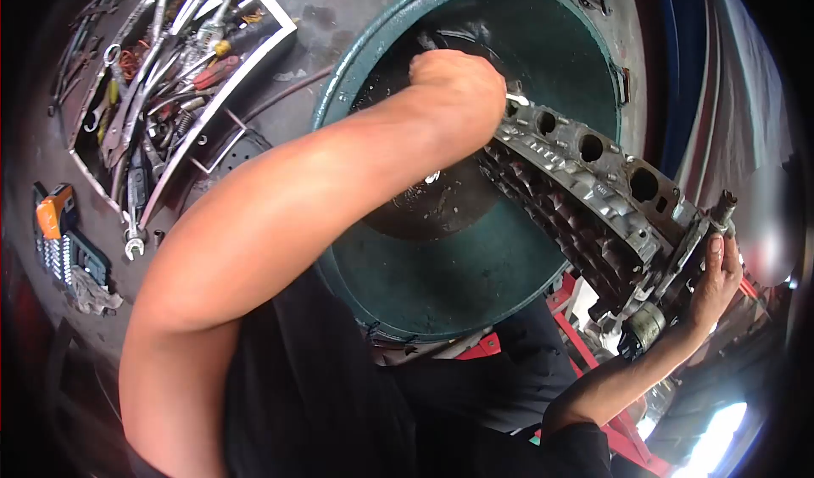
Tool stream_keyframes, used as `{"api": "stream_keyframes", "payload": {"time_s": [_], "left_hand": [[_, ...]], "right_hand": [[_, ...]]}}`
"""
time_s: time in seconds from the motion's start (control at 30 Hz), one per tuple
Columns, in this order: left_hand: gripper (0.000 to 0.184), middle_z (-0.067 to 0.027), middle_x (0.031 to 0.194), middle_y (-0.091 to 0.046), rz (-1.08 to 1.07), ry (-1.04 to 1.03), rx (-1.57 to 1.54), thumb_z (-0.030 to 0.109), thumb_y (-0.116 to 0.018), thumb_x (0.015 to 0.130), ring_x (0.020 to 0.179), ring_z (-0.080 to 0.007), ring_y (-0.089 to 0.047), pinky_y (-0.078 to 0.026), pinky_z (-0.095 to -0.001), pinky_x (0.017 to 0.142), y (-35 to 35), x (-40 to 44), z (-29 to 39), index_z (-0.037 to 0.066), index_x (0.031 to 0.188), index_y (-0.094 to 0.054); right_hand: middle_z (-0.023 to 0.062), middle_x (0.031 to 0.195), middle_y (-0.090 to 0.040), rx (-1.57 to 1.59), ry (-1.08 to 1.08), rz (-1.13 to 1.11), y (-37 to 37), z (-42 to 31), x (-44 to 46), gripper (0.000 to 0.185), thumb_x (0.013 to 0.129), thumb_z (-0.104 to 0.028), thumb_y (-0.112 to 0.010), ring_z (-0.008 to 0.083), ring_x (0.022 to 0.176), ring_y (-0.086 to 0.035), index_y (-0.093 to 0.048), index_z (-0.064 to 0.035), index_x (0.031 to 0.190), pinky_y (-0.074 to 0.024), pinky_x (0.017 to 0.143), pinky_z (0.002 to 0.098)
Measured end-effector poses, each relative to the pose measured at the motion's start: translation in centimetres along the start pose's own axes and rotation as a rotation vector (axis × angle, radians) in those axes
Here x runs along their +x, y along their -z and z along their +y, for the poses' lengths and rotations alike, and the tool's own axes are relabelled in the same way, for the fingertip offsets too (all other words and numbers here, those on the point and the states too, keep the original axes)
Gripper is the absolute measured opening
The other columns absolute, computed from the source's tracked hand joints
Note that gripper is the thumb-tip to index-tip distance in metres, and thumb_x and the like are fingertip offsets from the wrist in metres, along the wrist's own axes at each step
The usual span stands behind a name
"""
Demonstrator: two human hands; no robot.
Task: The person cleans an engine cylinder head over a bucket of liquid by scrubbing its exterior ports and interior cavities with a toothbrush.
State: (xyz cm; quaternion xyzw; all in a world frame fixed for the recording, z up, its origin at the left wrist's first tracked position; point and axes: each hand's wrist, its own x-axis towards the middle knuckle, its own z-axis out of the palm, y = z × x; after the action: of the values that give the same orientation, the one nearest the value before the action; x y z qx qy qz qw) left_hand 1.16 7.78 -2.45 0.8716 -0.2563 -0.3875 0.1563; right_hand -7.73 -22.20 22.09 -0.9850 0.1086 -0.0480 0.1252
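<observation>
- The cylinder head is positioned over the green tub, tilted, with its right-hand end extending beyond the rim.
- Its long axis is directed diagonally, from beside the left wrist down to the right hand; the head is thus spanned between the hands.
- The outer end is gripped by the right hand, its fingers laid along the metal beside a short stub (the thumb cannot be made out).
- The left hand is curled into a fist above the tub, at the opposite end; whether anything is pinched in it cannot be told.
- The row of round ports is turned upward, away from the torso.
- Dark liquid is contained in the tub.
- A tool tray is located to the left, on the floor.
</observation>
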Motion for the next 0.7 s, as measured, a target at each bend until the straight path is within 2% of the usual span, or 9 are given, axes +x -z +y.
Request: {"api": "stream_keyframes", "payload": {"time_s": [0.07,0.13,0.2,0.23,0.33,0.47,0.5,0.6,0.7], "left_hand": [[0.019,-0.0194,0.082,-0.069,0.344,-0.181,-0.234,0.019,-0.065,0.087,0.079,-0.0348,-0.069,-0.055,-0.0428,0.068,-2.1,-1.5,-0.9,0.001,0.087,-0.071],[0.042,-0.024,0.081,-0.066,0.264,-0.212,-0.476,0.036,-0.056,0.095,0.083,-0.0404,-0.065,-0.051,-0.0484,0.074,-2.9,-2.4,0.0,-0.003,0.087,-0.069],[0.045,-0.0244,0.081,-0.066,0.282,-0.327,-0.671,0.039,-0.054,0.095,0.086,-0.041,-0.064,-0.049,-0.0494,0.079,-4.6,-1.5,1.4,-0.002,0.086,-0.068],[0.046,-0.0221,0.081,-0.066,0.192,-0.337,-0.718,0.042,-0.055,0.094,0.086,-0.0385,-0.064,-0.048,-0.048,0.079,-3.7,-1.4,2.0,-0.001,0.088,-0.067],[0.046,-0.0204,0.082,-0.066,0.276,-0.415,-0.715,0.044,-0.057,0.093,0.085,-0.036,-0.064,-0.048,-0.0454,0.076,-0.7,-0.7,3.6,-0.001,0.09,-0.065],[0.037,-0.0193,0.085,-0.065,0.266,-0.613,-0.734,0.04,-0.059,0.092,0.085,-0.0364,-0.063,-0.047,-0.046,0.078,-0.5,2.3,6.2,0.003,0.091,-0.065],[0.036,-0.02,0.087,-0.065,0.235,-0.618,-0.656,0.039,-0.058,0.093,0.087,-0.0361,-0.063,-0.047,-0.046,0.078,-1.7,3.8,5.4,0.004,0.093,-0.066],[0.035,-0.0166,0.089,-0.066,0.18,-0.397,-0.651,0.041,-0.059,0.092,0.09,-0.0341,-0.063,-0.047,-0.0453,0.08,-1.7,3.0,3.7,0.008,0.096,-0.068],[0.034,-0.0146,0.09,-0.067,0.217,-0.406,-0.613,0.042,-0.059,0.091,0.091,-0.0331,-0.063,-0.047,-0.0442,0.081,-0.3,1.5,3.2,0.01,0.097,-0.069]], "right_hand": [[0.0043,0.101,-0.066,-0.031,-0.043,-0.005,0.8,1.2,-0.3,0.043,0.091,-0.031,-0.067,0.0109,0.093,-0.056,-0.064,0.0028,0.117,-0.041,0.088,0.0252],[0.0016,0.095,-0.064,-0.046,-0.056,-0.029,1.1,1.0,-0.1,0.041,0.092,-0.031,-0.066,0.0094,0.088,-0.054,-0.065,0.0025,0.115,-0.0406,0.083,0.0237],[0.0017,0.095,-0.064,-0.049,-0.104,-0.062,1.6,1.7,0.5,0.041,0.091,-0.029,-0.068,0.0095,0.087,-0.054,-0.064,0.003,0.116,-0.0409,0.083,0.0227],[0.0025,0.097,-0.065,-0.006,-0.107,-0.059,1.5,1.6,0.6,0.042,0.09,-0.028,-0.069,0.0099,0.088,-0.056,-0.063,0.0036,0.117,-0.0415,0.084,0.0225],[0.0081,0.108,-0.066,0.086,-0.093,-0.008,0.7,1.0,0.7,0.05,0.087,-0.024,-0.074,0.0132,0.099,-0.059,-0.059,0.0059,0.124,-0.044,0.092,0.0256],[0.0061,0.1,-0.067,0.13,-0.087,-0.011,-0.3,-1.6,-0.3,0.048,0.084,-0.025,-0.076,0.0119,0.092,-0.059,-0.062,0.0067,0.118,-0.0448,0.088,0.0252],[0.0056,0.098,-0.067,0.151,-0.081,0.014,-0.5,-1.6,-0.6,0.048,0.083,-0.026,-0.078,0.0119,0.092,-0.059,-0.063,0.0065,0.116,-0.0449,0.087,0.0252],[0.0053,0.097,-0.068,0.134,-0.084,0.032,-0.8,-2.2,-0.9,0.046,0.082,-0.024,-0.078,0.0112,0.09,-0.06,-0.064,0.005,0.114,-0.0448,0.087,0.0255],[0.0052,0.096,-0.068,0.121,-0.054,0.008,-0.9,-2.9,-0.8,0.044,0.082,-0.023,-0.078,0.0111,0.09,-0.06,-0.065,0.0036,0.113,-0.0447,0.087,0.0254]]}}
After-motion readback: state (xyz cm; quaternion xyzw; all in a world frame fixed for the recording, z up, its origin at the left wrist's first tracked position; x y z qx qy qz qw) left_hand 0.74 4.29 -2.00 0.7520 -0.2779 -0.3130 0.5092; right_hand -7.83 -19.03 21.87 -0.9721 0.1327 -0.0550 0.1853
